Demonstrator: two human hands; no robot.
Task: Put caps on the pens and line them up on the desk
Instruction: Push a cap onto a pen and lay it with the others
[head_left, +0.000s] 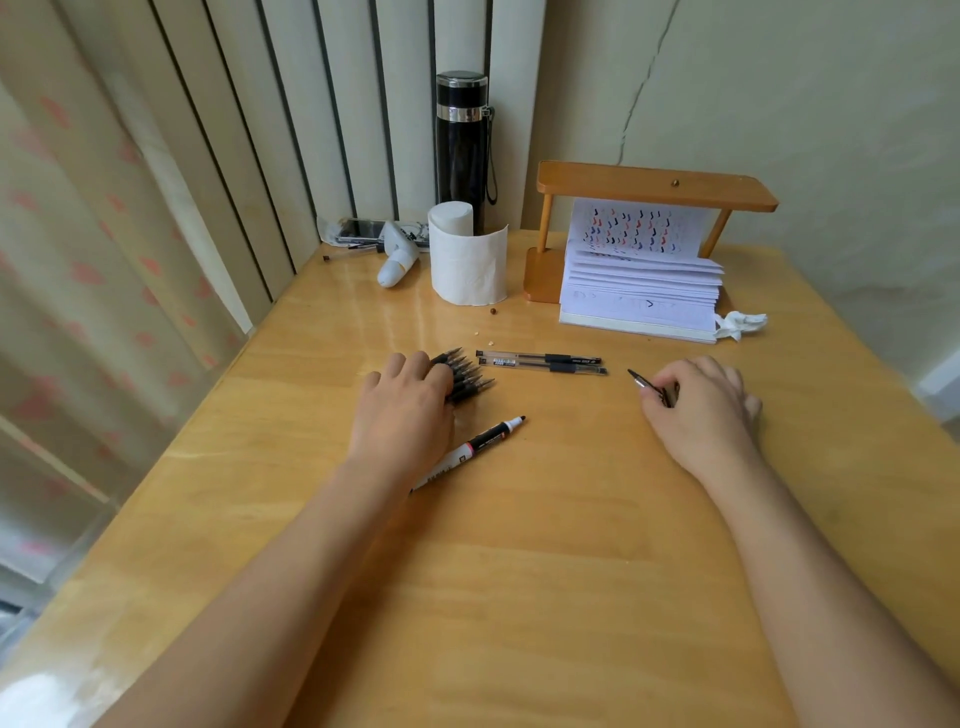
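My left hand (402, 410) lies palm down on a bunch of several uncapped black pens (467, 375), whose tips fan out to the right past my fingers. A white marker with a black tip (475, 447) lies slanted on the wooden desk (519, 545), partly under my left wrist. Two capped clear pens (540, 362) lie side by side, parallel, in the middle of the desk. My right hand (701, 402) is closed around dark pen caps (652, 387), one clip sticking out to the left.
At the back stand a black flask (462, 145), a toilet paper roll (465, 260), a white handheld device (397, 260) and a wooden stand (649, 189) over a stack of paper (641, 291). A crumpled tissue (740, 323) lies beside it. A curtain hangs on the left.
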